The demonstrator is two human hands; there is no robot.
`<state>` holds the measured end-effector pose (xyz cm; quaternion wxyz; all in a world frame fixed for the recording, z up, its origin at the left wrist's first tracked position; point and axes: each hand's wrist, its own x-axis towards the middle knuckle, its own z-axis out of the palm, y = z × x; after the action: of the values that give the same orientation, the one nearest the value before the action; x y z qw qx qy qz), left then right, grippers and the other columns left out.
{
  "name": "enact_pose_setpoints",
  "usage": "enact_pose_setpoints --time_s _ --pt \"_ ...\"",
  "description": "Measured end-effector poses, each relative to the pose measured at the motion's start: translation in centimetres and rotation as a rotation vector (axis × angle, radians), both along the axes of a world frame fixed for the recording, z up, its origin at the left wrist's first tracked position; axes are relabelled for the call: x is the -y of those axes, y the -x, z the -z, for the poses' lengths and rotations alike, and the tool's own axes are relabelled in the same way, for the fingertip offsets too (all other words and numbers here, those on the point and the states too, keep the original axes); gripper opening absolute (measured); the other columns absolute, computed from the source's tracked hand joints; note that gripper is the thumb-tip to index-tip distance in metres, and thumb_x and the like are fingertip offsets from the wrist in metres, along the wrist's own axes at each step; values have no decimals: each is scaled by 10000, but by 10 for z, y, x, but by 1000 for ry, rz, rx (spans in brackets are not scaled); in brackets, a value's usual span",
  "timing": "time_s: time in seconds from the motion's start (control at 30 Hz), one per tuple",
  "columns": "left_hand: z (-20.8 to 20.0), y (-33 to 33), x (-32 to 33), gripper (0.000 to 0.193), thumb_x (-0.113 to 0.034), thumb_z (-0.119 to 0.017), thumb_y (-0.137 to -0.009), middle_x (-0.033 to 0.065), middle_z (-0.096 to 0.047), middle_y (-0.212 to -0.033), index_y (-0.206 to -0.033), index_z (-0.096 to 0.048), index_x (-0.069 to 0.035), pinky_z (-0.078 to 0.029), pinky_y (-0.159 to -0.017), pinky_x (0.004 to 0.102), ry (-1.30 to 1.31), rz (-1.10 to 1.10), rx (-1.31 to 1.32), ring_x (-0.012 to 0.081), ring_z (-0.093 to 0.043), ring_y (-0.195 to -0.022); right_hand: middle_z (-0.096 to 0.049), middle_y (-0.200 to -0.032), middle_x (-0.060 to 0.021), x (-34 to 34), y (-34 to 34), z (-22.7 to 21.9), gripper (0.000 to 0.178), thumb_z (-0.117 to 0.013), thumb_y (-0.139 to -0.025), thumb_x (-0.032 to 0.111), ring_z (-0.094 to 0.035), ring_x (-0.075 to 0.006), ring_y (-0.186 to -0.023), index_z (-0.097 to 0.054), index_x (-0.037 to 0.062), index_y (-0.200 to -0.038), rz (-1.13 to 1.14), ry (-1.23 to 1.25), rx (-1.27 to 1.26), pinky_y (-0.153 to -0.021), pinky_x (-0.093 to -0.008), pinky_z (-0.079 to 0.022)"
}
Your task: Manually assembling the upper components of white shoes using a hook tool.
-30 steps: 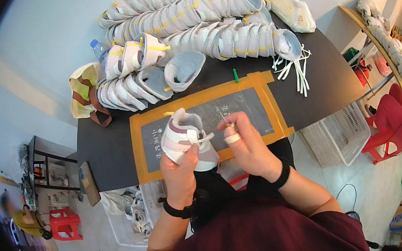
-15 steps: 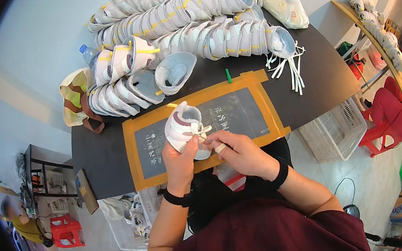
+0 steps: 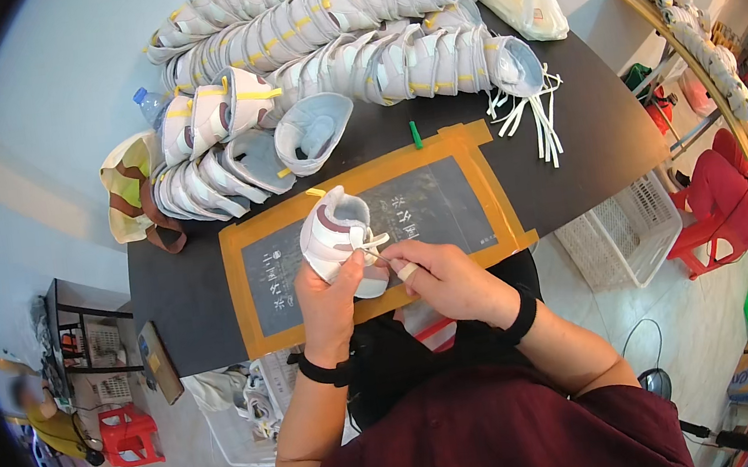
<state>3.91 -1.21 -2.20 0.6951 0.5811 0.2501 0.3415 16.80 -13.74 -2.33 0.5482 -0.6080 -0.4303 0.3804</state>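
A small white and mauve shoe upper [image 3: 321, 241] with a yellow tab is gripped in my left hand [image 3: 323, 308], thumb near its front. My right hand [image 3: 454, 284] is closed on a thin metal tool [image 3: 378, 254]; its handle is mostly hidden in the fingers, so I cannot tell its exact kind. The tool's tip meets the upper beside a white lace [image 3: 377, 240] at the eyelets. A light band wraps one right finger. Both hands are above the near part of a dark mat framed with tan tape [image 3: 494, 185].
Long nested rows of similar uppers [image 3: 304, 25] line the table's back. White laces [image 3: 544, 122] hang at their right end. A green-handled tool [image 3: 415, 135] lies behind the mat. A cloth bag [image 3: 131, 192] stands left; a white crate [image 3: 624, 237] sits right, below the table [image 3: 585, 145].
The view has shifted slightly, so the table and uppers appear a little further left. Both hands keep their hold, with the right fingers still close to the lace.
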Motion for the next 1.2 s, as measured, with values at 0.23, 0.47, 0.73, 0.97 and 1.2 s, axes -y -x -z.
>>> enact_pose_setpoints --time_s 0.23,0.47,0.73,0.97,1.2 --pt "-2 -1 -2 249 -89 -655 -916 21 -667 -1062 -1147 -632 1 -491 -815 261 -90 -22 -65 97 -613 -940 -658 -872 -157 -7 -7 -4 194 -475 -985 123 -627 -274 -663 -595 37 -1111 -21 14 143 -651 -358 -514" --pt "0 -5 2 214 -143 -659 -923 99 -698 -967 -1069 -663 13 -499 -748 294 -432 -133 -291 137 -638 -862 -643 -866 -218 -30 -38 -15 215 -446 -967 184 -652 -338 -815 -603 40 -996 -246 130 342 -645 -423 -515" --pt "11 -10 -1 169 -129 -647 -910 130 -643 -838 -1011 -667 6 -480 -666 337 -357 -180 -276 210 -626 -737 -627 -827 -173 -50 -46 -58 210 -440 -955 155 -622 -303 -764 -618 54 -1000 -460 427 632 -686 -405 -497" --pt "3 -10 1 143 -106 -620 -909 153 -634 -820 -995 -656 2 -476 -653 362 -238 -173 -286 273 -631 -731 -645 -885 -210 -74 -51 -68 208 -447 -958 178 -645 -370 -875 -606 45 -963 -399 926 -148 -742 -469 -505" --pt "14 -9 -1 141 -80 -608 -893 170 -634 -823 -1001 -657 -3 -474 -657 389 -295 -199 -287 321 -622 -731 -642 -889 -191 -69 -49 -56 217 -439 -956 182 -634 -372 -836 -620 68 -990 -604 418 950 -720 -457 -500"
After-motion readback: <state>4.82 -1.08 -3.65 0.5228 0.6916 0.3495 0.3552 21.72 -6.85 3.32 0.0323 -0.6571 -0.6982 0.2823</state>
